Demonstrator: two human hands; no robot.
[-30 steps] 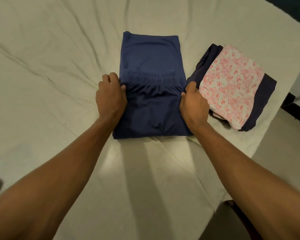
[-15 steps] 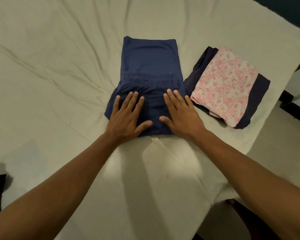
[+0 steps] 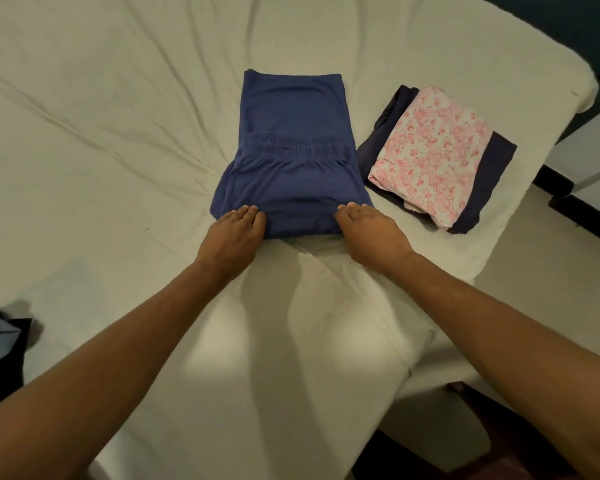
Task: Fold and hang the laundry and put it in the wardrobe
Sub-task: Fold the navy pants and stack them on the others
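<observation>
A folded navy blue garment (image 3: 291, 161) with an elastic waistband lies flat in the middle of the bed. My left hand (image 3: 232, 237) is at its near left corner and my right hand (image 3: 371, 233) at its near right corner. On both hands the fingertips lie on top of the near edge and the thumbs are hidden below it, so each hand grips the cloth there. To the right sits a stack of folded laundry, a pink floral piece (image 3: 433, 154) on top of a dark navy one (image 3: 489, 188).
The bed is covered by a wrinkled cream sheet (image 3: 101, 133). Dark and grey-blue clothes (image 3: 0, 344) lie at the left edge. The bed's right edge drops to a pale floor (image 3: 568, 265), with white furniture (image 3: 589, 147) beyond it.
Both hands first held the garment's sides, then pressed flat on its near half. They have now slid back toward me and apart to its near corners.
</observation>
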